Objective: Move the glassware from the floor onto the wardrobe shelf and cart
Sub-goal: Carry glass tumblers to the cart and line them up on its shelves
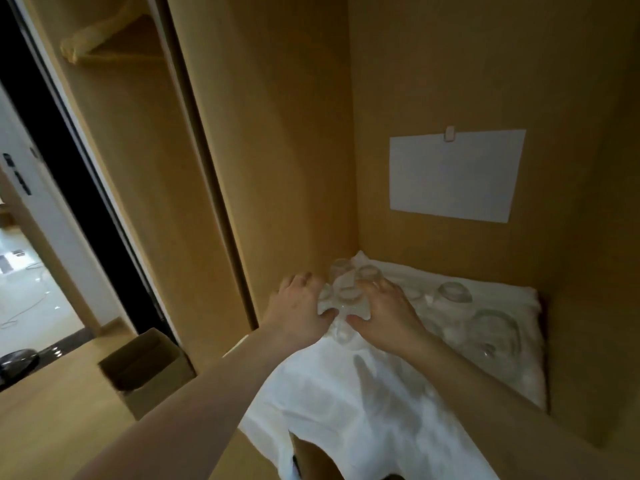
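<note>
The left hand [299,308] has its fingers curled over the left side of a tight cluster of small clear glass jars [344,292], thumb reaching in toward the front of the group. The right hand [386,311] mirrors it from the other side, fingers bent over the jar tops and thumb pointing back toward the left thumb, so the 2 hands cup the cluster between them. The picture is blurred, and whether either hand truly grips a jar or only rests against the glass cannot be told.

The cluster stands on a rumpled white cloth [363,410] spread over the wardrobe shelf [545,393], in its back left corner against the light wooden side panel [277,168]. To the right on the same cloth sit a clear glass bowl turned upside down [452,292] and, nearer the front, a larger clear glass dish [497,332], both well apart from the hands.

A blank white sheet of paper [455,174] hangs from a small clip on the wardrobe's back wall. Down on the wooden floor to the left stands an open brown cardboard box [149,368].
</note>
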A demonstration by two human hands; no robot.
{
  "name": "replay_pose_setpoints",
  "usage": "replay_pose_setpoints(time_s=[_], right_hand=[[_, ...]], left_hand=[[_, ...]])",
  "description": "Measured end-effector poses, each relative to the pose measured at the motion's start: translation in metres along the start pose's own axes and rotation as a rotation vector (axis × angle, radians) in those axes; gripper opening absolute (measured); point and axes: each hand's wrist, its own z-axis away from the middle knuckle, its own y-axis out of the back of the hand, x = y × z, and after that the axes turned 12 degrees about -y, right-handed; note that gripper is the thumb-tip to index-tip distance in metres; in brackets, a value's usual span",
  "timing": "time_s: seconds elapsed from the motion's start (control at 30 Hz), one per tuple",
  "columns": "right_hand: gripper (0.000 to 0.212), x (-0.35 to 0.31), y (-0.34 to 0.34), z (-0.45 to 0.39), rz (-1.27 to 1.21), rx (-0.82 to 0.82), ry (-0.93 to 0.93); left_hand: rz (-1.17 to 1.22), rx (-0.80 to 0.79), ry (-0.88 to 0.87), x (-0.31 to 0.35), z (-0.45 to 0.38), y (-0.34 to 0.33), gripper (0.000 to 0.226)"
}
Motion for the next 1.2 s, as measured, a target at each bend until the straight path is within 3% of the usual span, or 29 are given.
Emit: replay_pose_setpoints(time_s=[0.23,0.37,0.57,0.77,1.0,1.2], right_hand=[[0.057,0.0,-0.008,-0.075,-0.047,0.043,-0.231],[0.075,-0.005,-0.02,-0.12,-0.007,0.004,-0.363],[0.087,-0.008,-0.037,-0.167,0.057,-0.054,-0.527],[0.09,-0.013,-0.046,-0.187,0.127,-0.123,-0.581],[0.072,-0.01,-0.044,-0.191,0.135,0.002,-0.594],[0.082,-0.018,0.008,-0.163,0.024,0.365,-0.577]], left_hand=[[0.092,-0.057,-0.147,-0.055,-0.093,-0.019,0.053],[0.221,-0.081,-0.162,-0.083,-0.145,-0.038,0.063],[0.177,-0.227,-0.241,-0.095,-0.202,-0.068,0.073],[0.286,-0.408,-0.17,-0.086,-0.231,-0.102,0.079],[0.317,-0.255,-0.243,-0.085,-0.235,-0.107,0.044],[0.348,0.099,-0.337,-0.075,-0.223,-0.049,0.04]])
